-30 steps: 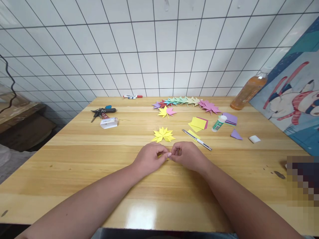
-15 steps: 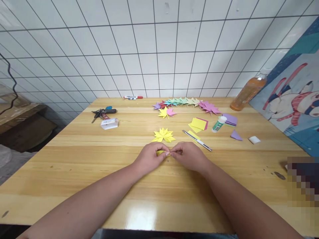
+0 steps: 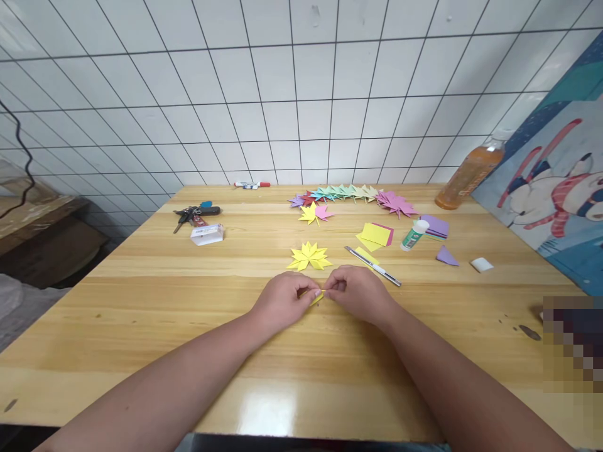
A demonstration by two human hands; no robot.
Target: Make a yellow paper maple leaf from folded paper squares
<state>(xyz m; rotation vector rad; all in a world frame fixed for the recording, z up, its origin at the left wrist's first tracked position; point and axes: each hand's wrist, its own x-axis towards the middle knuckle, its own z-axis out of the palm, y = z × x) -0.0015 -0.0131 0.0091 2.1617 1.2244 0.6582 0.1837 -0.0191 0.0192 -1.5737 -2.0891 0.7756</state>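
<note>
Between my fingertips is a small folded piece of yellow paper (image 3: 317,299), mostly covered by the fingers. My left hand (image 3: 286,300) pinches it from the left, with the thumb in front. My right hand (image 3: 357,290) pinches its right end, close against the left fingertips. Just beyond the hands lies a pointed yellow folded-paper star (image 3: 309,256), flat on the table. A utility knife (image 3: 373,266) rests beyond my right hand, partly over a yellow sheet (image 3: 366,256).
Yellow paper squares (image 3: 375,235), a glue stick (image 3: 414,235) and purple paper (image 3: 434,226) lie to the right. Folded paper leaves (image 3: 348,192) line the back, near a bottle (image 3: 471,172). Keys (image 3: 193,213), a small white box (image 3: 207,234) and markers (image 3: 252,185) are at the left.
The yellow paper has turned slightly in my fingers, and its lower edge now shows below the left thumb. My right hand has risen a little. Other things stay put.
</note>
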